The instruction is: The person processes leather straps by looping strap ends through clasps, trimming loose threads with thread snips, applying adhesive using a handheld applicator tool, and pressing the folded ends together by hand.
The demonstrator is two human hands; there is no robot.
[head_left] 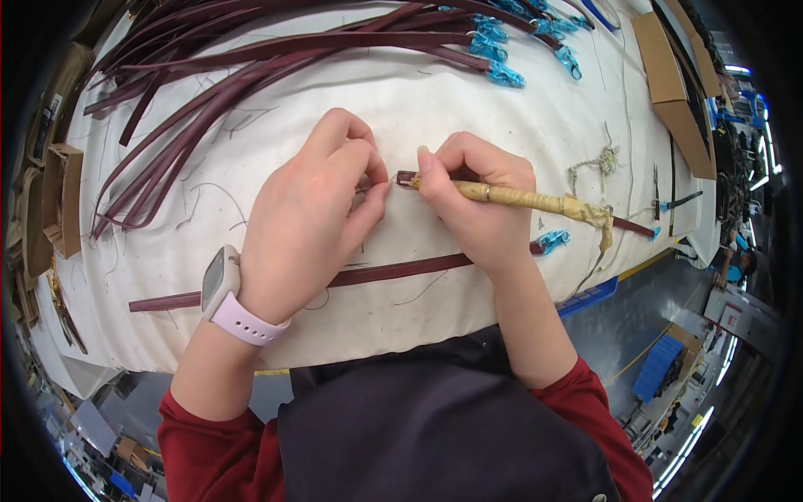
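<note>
My right hand [481, 197] is closed around a tape-wrapped tool [523, 198] and the end of a dark red strap [406, 178], which pokes out beyond the thumb toward the left. Just left of that end, my left hand [322, 201] has its thumb and fingers pinched together; a thin thread seems to be between them, too fine to make out well. Below both hands another dark red strap [401, 269] lies across the white cloth, with blue wrapping [553, 242] at its right end.
A pile of dark red straps [251, 63] with blue-wrapped ends [504, 74] covers the upper table [335, 333]. Cardboard boxes stand at the upper right [676, 105] and left [63, 201]. Scissors [63, 314] lie at the left edge. Loose threads [604, 159] are scattered about.
</note>
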